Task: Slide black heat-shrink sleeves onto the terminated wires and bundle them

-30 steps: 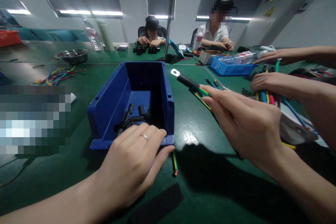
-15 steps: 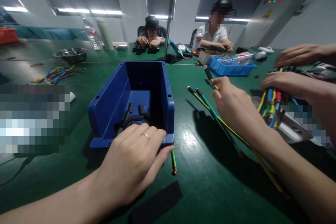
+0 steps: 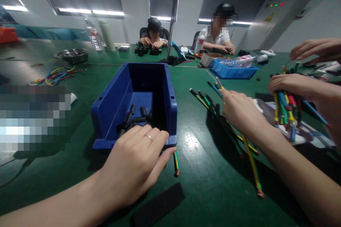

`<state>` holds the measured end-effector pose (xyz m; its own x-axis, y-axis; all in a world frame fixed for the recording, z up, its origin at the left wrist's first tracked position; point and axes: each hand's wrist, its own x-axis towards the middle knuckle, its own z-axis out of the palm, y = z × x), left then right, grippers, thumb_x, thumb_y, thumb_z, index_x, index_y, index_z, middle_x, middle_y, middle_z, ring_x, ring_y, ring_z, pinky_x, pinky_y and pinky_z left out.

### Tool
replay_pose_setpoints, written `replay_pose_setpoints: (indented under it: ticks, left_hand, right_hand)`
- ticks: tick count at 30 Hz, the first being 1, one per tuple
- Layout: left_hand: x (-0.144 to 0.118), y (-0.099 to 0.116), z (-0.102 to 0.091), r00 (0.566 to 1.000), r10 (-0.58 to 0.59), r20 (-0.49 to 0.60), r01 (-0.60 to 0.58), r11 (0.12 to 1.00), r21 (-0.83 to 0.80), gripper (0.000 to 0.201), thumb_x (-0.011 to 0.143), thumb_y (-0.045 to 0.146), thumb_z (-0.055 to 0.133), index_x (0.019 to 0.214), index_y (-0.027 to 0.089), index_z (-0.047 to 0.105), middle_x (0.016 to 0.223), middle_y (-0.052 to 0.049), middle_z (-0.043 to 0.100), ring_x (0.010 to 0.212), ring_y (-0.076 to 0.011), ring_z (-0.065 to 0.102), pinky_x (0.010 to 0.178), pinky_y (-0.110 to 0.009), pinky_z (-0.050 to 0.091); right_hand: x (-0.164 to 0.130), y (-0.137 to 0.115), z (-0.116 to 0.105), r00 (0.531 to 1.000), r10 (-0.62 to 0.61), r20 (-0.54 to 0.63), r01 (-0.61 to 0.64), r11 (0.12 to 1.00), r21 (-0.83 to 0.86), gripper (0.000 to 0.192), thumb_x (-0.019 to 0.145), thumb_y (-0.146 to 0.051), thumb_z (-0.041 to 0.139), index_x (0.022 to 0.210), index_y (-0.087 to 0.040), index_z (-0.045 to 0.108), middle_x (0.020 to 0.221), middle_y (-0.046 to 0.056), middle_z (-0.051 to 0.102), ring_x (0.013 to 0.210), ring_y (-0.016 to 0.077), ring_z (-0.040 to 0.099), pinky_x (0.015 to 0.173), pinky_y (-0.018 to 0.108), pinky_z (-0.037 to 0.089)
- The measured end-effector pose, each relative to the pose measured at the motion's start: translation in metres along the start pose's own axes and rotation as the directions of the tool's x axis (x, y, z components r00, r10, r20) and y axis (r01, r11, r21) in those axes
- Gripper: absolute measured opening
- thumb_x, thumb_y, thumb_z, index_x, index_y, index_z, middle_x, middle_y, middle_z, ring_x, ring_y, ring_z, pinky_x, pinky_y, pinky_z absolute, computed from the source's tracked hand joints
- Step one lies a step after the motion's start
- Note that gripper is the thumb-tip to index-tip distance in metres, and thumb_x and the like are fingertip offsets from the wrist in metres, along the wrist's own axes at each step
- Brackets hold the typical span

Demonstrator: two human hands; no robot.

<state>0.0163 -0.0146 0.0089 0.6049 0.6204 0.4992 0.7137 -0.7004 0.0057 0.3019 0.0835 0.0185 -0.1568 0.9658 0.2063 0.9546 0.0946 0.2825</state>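
On the green workbench (image 3: 197, 142), the left hand (image 3: 133, 165) lies flat, fingers spread, over the blue bin (image 3: 112, 99) rim. The right hand (image 3: 241, 111) rests on yellow-green wires (image 3: 252, 163); its grip is hidden. Best to pinch one wire only, clear of its neighbours.

Dim room, glare, warped edges

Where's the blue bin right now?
Head view, left of centre on the green table: the blue bin sits under the left hand, with green-yellow wires to its right.
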Motion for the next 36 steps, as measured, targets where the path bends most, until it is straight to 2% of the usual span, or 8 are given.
replay_pose_setpoints:
  ticks: [7, 15, 20, 23, 27, 29, 33, 36]
  left_hand:
    - [0.000, 0.000, 0.000, 1.000, 0.008, -0.030, -0.008, 1.000, 0.000, 0.021, 0.100, 0.026, 0.044, 0.097, 0.015, 0.060, 0.078, -0.005, 0.064, 0.070, -0.0220, 0.058, 0.063, -0.034, 0.043]
    - [0.000, -0.001, 0.001, 0.999, 0.016, -0.030, -0.015, 1.000, 0.005, 0.017, 0.100, 0.026, 0.045, 0.099, 0.015, 0.058, 0.079, -0.005, 0.064, 0.070, -0.0232, 0.059, 0.063, -0.036, 0.044]
    - [-0.001, -0.001, 0.000, 1.000, 0.015, -0.016, -0.015, 1.000, 0.004, 0.016, 0.099, 0.025, 0.046, 0.097, 0.014, 0.058, 0.079, -0.005, 0.063, 0.070, -0.0241, 0.058, 0.062, -0.037, 0.044]
    - [0.000, -0.001, -0.001, 1.000, 0.021, -0.012, -0.021, 1.000, 0.007, 0.016, 0.099, 0.024, 0.046, 0.097, 0.014, 0.058, 0.079, -0.006, 0.063, 0.070, -0.0246, 0.059, 0.061, -0.037, 0.044]
    - [0.001, -0.001, 0.000, 0.999, 0.028, -0.018, -0.028, 0.999, 0.015, 0.015, 0.099, 0.024, 0.046, 0.098, 0.014, 0.057, 0.080, -0.006, 0.064, 0.071, -0.0250, 0.059, 0.062, -0.038, 0.044]
    - [0.001, -0.001, 0.000, 0.999, 0.030, -0.026, -0.030, 0.999, 0.016, 0.016, 0.099, 0.025, 0.045, 0.097, 0.015, 0.057, 0.079, -0.006, 0.063, 0.071, -0.0248, 0.058, 0.062, -0.037, 0.044]
    - [-0.001, -0.001, 0.002, 0.999, 0.032, -0.028, -0.032, 0.999, 0.010, 0.016, 0.100, 0.025, 0.045, 0.097, 0.015, 0.057, 0.079, -0.005, 0.062, 0.070, -0.0244, 0.058, 0.062, -0.037, 0.045]
    - [0.000, -0.002, 0.002, 0.999, 0.031, -0.021, -0.030, 1.000, 0.007, 0.015, 0.099, 0.025, 0.046, 0.099, 0.015, 0.057, 0.079, -0.005, 0.062, 0.070, -0.0242, 0.058, 0.061, -0.037, 0.045]
  right_hand:
    - [0.000, 0.004, 0.004, 0.993, 0.072, 0.094, -0.067, 0.996, -0.055, 0.032, 0.083, -0.003, 0.039, 0.092, -0.008, 0.069, 0.087, 0.021, 0.069, 0.082, 0.0299, 0.067, 0.064, 0.035, 0.041]
    - [-0.001, 0.008, -0.002, 0.996, 0.068, 0.062, -0.067, 0.998, -0.015, 0.031, 0.084, -0.004, 0.039, 0.095, -0.006, 0.068, 0.091, 0.021, 0.069, 0.083, 0.0307, 0.068, 0.064, 0.035, 0.043]
    - [-0.006, -0.012, -0.018, 0.996, -0.085, -0.009, 0.085, 0.980, 0.180, 0.039, 0.092, -0.008, 0.036, 0.119, -0.010, 0.064, 0.106, 0.014, 0.071, 0.097, 0.0230, 0.067, 0.078, 0.030, 0.048]
    - [-0.012, -0.028, -0.017, 0.975, -0.195, -0.106, 0.222, 0.860, 0.459, 0.036, 0.095, -0.012, 0.037, 0.119, -0.010, 0.064, 0.095, 0.010, 0.072, 0.085, 0.0192, 0.068, 0.071, 0.028, 0.048]
    - [-0.017, -0.034, 0.002, 0.916, -0.351, -0.192, 0.399, 0.765, 0.505, 0.034, 0.092, -0.010, 0.041, 0.121, -0.007, 0.059, 0.103, 0.015, 0.068, 0.088, 0.0217, 0.064, 0.076, 0.032, 0.048]
    - [-0.017, -0.030, 0.008, 0.923, -0.359, -0.139, 0.381, 0.802, 0.460, 0.036, 0.091, -0.010, 0.042, 0.123, -0.007, 0.057, 0.108, 0.017, 0.065, 0.091, 0.0237, 0.063, 0.077, 0.033, 0.047]
    - [-0.011, -0.021, 0.006, 0.963, -0.253, 0.093, 0.212, 0.924, 0.319, 0.040, 0.090, -0.008, 0.040, 0.126, -0.008, 0.056, 0.114, 0.017, 0.064, 0.097, 0.0259, 0.064, 0.081, 0.035, 0.047]
    - [-0.007, -0.018, 0.003, 0.971, -0.183, 0.152, 0.136, 0.953, 0.272, 0.043, 0.088, -0.005, 0.037, 0.126, -0.010, 0.058, 0.123, 0.017, 0.062, 0.110, 0.0290, 0.062, 0.087, 0.037, 0.047]
